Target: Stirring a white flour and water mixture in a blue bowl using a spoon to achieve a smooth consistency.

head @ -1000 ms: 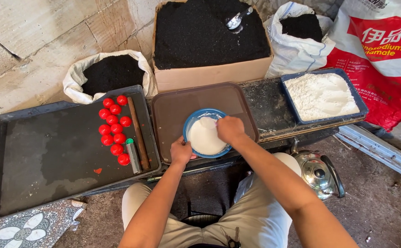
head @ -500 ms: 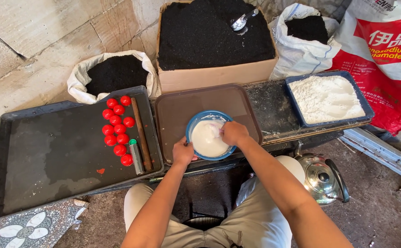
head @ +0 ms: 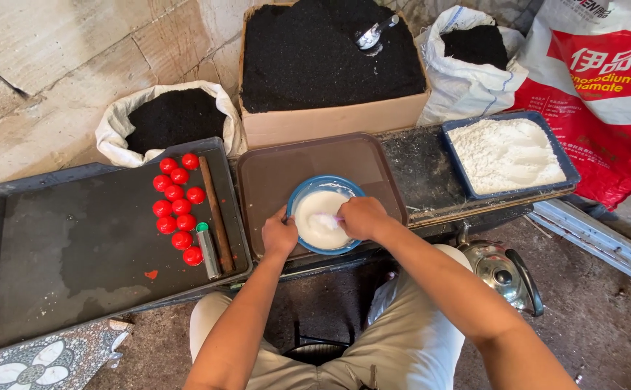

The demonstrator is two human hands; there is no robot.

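sat low before a dark table [head: 431, 162]. blue bowl [head: 302, 193] of white paste rested on brown tray [head: 315, 159], near the tray's 6 o'clock edge. left hand [head: 279, 235] pressed against the bowl's rim at its 8 o'clock side, grip narrow, fingers curled on the rim. right hand [head: 362, 217] reached in from the bowl's 3 o'clock side, grip closed on a small pale utensil [head: 326, 218] whose tip lay in the paste; could not tell what kind of utensil. black tray [head: 62, 245] lay at 9 o'clock of the bowl, carrying red balls [head: 177, 206] in two short columns, a brown stick [head: 216, 213] just beside them and a small grey tube with a green end [head: 207, 249] touching the stick's lower part. blue tray of white powder [head: 507, 152] stood at 2 o'clock, well apart from the bowl. cardboard box of black powder [head: 330, 65] stood at 12 o'clock with a metal spoon [head: 372, 35] stuck in it. white sack of black powder [head: 171, 119] sat at 10 o'clock, another white sack [head: 474, 58] at 1 o'clock, beside a red and white bag [head: 604, 94]. metal kettle [head: 500, 267] stood on the floor at 4 o'clock.
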